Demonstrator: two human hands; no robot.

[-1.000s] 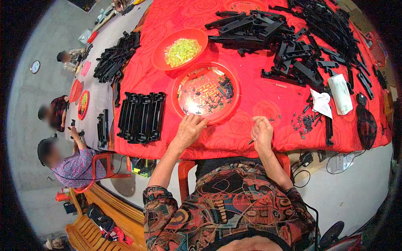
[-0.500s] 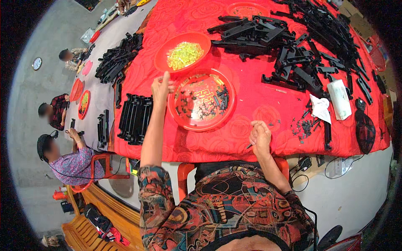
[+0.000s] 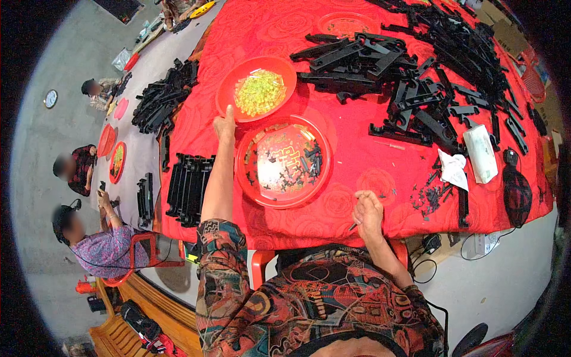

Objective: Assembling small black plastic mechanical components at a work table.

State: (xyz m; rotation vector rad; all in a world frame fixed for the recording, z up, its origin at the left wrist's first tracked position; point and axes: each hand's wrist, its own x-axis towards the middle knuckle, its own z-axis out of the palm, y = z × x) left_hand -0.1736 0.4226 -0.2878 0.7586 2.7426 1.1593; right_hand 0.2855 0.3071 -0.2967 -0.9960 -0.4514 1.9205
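Note:
My left hand (image 3: 225, 127) grips the near rim of a red plastic bowl (image 3: 223, 83), its thumb over the edge. Inside that bowl lies a heap of small translucent yellow-green pieces (image 3: 260, 93). Just nearer to me is a larger red basin (image 3: 241, 178) with small dark parts (image 3: 310, 160) scattered on its patterned bottom. Over the tablecloth to the right, my right hand (image 3: 367, 215) is closed, fingers curled. A thin dark tip pokes out below its fingers; what it belongs to is hidden in the grip.
Long black plastic parts (image 3: 375, 56) are piled across the far right, and a row of them (image 3: 189, 190) lies left of the basin. Small black bits (image 3: 429, 199), a crumpled tissue (image 3: 454, 169) and a white roll (image 3: 480, 153) sit at right. Co-workers occupy another table at left.
My left hand has come onto the bowl's rim, from hovering by it with fingers spread. The right hand stays closed in about the same place. The whole view has shifted slightly.

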